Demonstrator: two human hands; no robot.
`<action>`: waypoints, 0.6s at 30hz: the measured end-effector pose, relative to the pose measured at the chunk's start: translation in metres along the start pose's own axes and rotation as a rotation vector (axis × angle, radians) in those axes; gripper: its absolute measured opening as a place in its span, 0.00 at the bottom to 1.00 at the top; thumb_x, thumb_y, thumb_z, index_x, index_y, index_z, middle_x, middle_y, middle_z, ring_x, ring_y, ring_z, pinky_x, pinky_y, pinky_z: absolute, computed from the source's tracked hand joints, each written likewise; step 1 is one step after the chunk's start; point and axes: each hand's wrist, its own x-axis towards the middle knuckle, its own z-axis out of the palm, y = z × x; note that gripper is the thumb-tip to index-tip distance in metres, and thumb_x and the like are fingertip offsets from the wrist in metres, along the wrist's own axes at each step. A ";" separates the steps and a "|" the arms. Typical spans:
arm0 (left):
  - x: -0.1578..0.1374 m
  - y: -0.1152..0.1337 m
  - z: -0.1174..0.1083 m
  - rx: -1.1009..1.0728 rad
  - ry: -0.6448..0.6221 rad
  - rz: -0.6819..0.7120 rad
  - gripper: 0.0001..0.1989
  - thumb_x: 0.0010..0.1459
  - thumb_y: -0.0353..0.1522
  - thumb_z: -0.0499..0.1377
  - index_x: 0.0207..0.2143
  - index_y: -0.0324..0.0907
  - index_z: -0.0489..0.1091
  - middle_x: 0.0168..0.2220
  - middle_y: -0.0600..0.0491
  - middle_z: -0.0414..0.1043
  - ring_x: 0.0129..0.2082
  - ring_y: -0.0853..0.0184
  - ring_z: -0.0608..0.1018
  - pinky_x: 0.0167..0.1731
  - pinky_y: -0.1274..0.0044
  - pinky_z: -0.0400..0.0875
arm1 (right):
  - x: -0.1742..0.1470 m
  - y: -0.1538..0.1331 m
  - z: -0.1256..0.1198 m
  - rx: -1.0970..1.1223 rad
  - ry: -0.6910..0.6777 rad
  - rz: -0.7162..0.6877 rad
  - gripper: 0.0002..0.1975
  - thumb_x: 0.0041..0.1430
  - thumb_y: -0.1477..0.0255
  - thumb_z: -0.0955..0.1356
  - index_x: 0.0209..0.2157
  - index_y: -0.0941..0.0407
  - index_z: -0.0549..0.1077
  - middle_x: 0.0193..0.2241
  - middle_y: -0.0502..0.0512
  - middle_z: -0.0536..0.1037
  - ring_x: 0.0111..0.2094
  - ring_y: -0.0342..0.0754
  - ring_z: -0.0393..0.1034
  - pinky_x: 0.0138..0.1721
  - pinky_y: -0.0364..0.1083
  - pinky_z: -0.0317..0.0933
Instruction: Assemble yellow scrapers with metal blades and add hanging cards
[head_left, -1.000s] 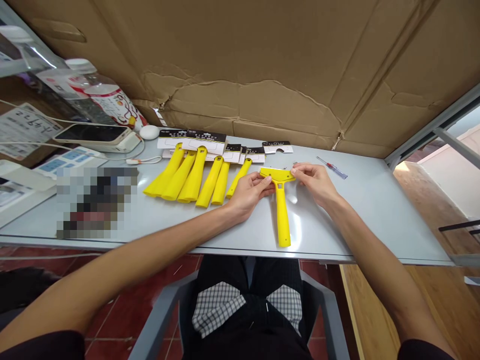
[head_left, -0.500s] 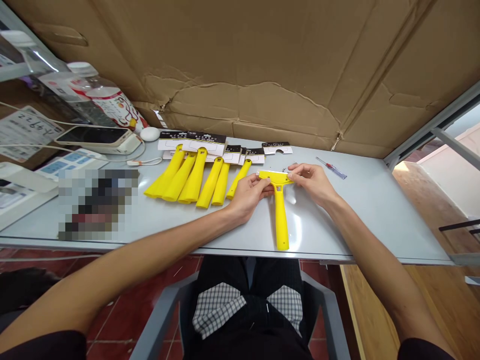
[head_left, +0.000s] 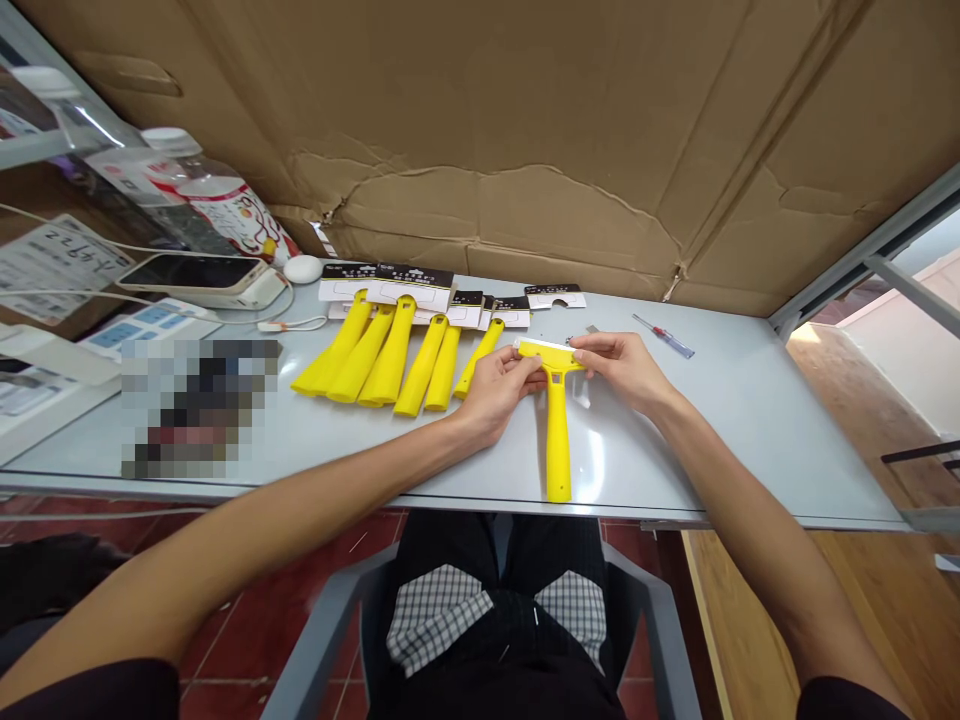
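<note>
Between my two hands is a yellow scraper (head_left: 558, 430), its wide head away from me and its handle pointing toward the table's front edge. A pale strip runs along the far edge of the head. My left hand (head_left: 501, 392) grips the left end of the head, thumb on top. On the right end, my right hand (head_left: 616, 368) pinches the head with its fingertips. Left of my hands lie several yellow handles (head_left: 415, 368), with black-and-white cards (head_left: 409, 285) at their far ends. A small screwdriver (head_left: 664, 336) with a clear handle rests to the right.
A cardboard sheet (head_left: 480, 120) stands behind the table (head_left: 750, 420). At the left are plastic bottles (head_left: 225, 205), a phone (head_left: 196, 272), a power strip (head_left: 142, 325) and white cables. A blurred-out dark item (head_left: 202, 410) lies at the front left.
The scraper's handle end has swung slightly left. My right fingers have shifted a little on the head's right end, while my left hand keeps its grip.
</note>
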 end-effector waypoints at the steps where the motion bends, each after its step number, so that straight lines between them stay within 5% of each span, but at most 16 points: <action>1: 0.000 0.000 0.000 0.000 0.001 -0.002 0.07 0.57 0.29 0.69 0.34 0.38 0.73 0.33 0.49 0.81 0.34 0.65 0.84 0.43 0.70 0.79 | 0.000 0.001 0.000 -0.006 -0.020 0.003 0.18 0.52 0.60 0.81 0.41 0.56 0.86 0.40 0.58 0.86 0.34 0.47 0.77 0.36 0.49 0.71; 11: 0.005 0.008 0.005 0.063 -0.049 -0.080 0.07 0.60 0.28 0.67 0.40 0.38 0.73 0.35 0.46 0.82 0.34 0.64 0.85 0.46 0.69 0.80 | 0.002 0.001 -0.001 0.063 -0.005 0.038 0.19 0.50 0.61 0.83 0.38 0.57 0.85 0.33 0.58 0.86 0.29 0.48 0.80 0.32 0.48 0.75; 15: -0.001 0.010 0.011 0.189 0.012 -0.051 0.31 0.58 0.29 0.70 0.61 0.43 0.63 0.47 0.42 0.82 0.34 0.62 0.85 0.44 0.64 0.81 | 0.007 0.005 -0.007 0.111 0.084 0.063 0.16 0.49 0.65 0.84 0.36 0.58 0.84 0.29 0.58 0.85 0.28 0.48 0.80 0.32 0.47 0.76; 18: -0.005 0.009 0.014 0.470 -0.056 0.092 0.46 0.51 0.30 0.75 0.68 0.48 0.58 0.56 0.39 0.78 0.35 0.62 0.84 0.46 0.63 0.80 | 0.009 0.007 -0.008 0.172 0.153 0.081 0.14 0.50 0.69 0.83 0.36 0.58 0.83 0.30 0.58 0.86 0.28 0.48 0.81 0.32 0.46 0.77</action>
